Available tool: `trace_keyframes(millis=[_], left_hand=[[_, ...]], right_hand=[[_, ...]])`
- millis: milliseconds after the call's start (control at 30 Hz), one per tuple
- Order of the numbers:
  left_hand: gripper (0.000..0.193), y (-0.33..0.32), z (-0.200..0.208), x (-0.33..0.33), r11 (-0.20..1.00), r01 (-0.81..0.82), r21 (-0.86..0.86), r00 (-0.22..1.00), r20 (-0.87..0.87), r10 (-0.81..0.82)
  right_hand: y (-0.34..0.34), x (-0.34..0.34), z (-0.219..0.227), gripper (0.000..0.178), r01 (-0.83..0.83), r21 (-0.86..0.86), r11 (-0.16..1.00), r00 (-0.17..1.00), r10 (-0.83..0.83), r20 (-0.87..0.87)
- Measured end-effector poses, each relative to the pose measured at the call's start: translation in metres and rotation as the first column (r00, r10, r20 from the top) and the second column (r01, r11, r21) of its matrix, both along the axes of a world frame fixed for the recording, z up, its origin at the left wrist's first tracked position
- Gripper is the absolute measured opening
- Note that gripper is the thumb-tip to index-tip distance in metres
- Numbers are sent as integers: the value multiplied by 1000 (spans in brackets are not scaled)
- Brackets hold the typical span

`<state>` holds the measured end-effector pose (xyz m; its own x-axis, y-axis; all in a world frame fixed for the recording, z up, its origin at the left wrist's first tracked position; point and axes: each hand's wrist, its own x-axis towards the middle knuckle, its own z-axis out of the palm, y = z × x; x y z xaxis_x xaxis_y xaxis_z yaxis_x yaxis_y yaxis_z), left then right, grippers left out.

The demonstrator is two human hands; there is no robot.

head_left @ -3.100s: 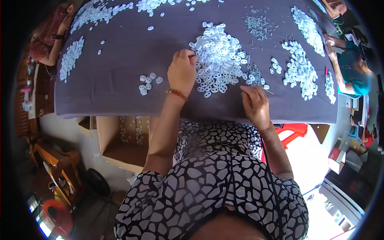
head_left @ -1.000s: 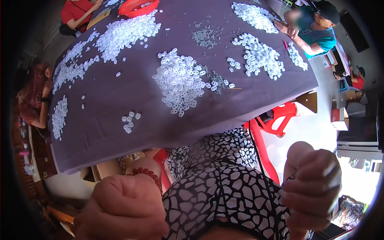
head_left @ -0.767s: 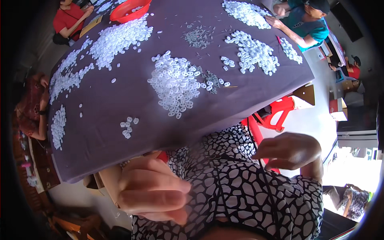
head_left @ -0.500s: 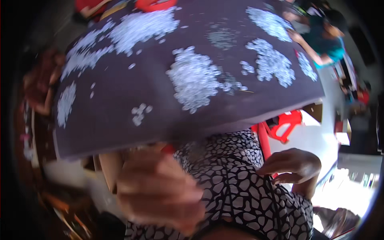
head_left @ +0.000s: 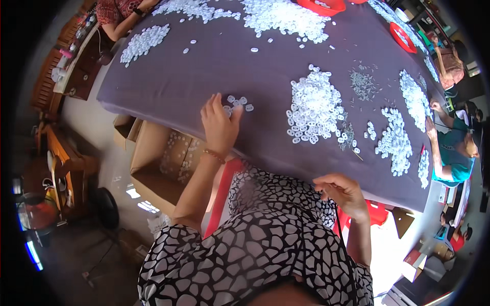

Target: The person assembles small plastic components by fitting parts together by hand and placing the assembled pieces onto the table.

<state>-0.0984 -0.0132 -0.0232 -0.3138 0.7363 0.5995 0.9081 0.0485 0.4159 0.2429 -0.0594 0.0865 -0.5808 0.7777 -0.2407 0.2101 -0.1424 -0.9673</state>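
Note:
My left hand [head_left: 220, 125] is over the near left of the table, open, with fingers and thumb apart. Beside its fingertips lies a small cluster of translucent white plastic pieces [head_left: 244, 100], oval with holes; the hand partly covers this cluster. No piece shows in its grasp. My right hand [head_left: 343, 195] hovers at the table's near edge, its fingers loosely bent and apart, with nothing visible in them. A large heap of the same white pieces [head_left: 315, 104] lies ahead of it. Thin metal pins [head_left: 347, 133] are scattered along the heap's right side.
A dark cloth covers the table [head_left: 204, 71]. Below its left edge stands a cardboard box [head_left: 153, 173] with white pieces inside. Red trays [head_left: 326, 7] and more heaps stand farther back. A person in teal [head_left: 451, 166] works at the right, another in red [head_left: 117, 18] at the far left.
My left hand, blurred in front of my body before, is now out over the table by the small cluster. The right hand is now at the table edge. The view has turned left.

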Motion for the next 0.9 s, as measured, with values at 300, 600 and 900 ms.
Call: trace_keyframes(millis=[300, 600, 900], left_hand=[[59, 25, 2, 17, 967, 6, -255, 972, -226, -66], [25, 53, -8, -4, 969, 138, -204, 934, -300, -196], [32, 63, -22, -20, 979, 49, -197, 885, -447, -134]], right_hand=[[5, 1, -15, 20, 107, -67, 992, 994, -106, 8], [12, -2, -28, 18, 107, -39, 994, 993, -109, -48], [9, 1, -32, 18, 124, -49, 991, 991, -126, -37]])
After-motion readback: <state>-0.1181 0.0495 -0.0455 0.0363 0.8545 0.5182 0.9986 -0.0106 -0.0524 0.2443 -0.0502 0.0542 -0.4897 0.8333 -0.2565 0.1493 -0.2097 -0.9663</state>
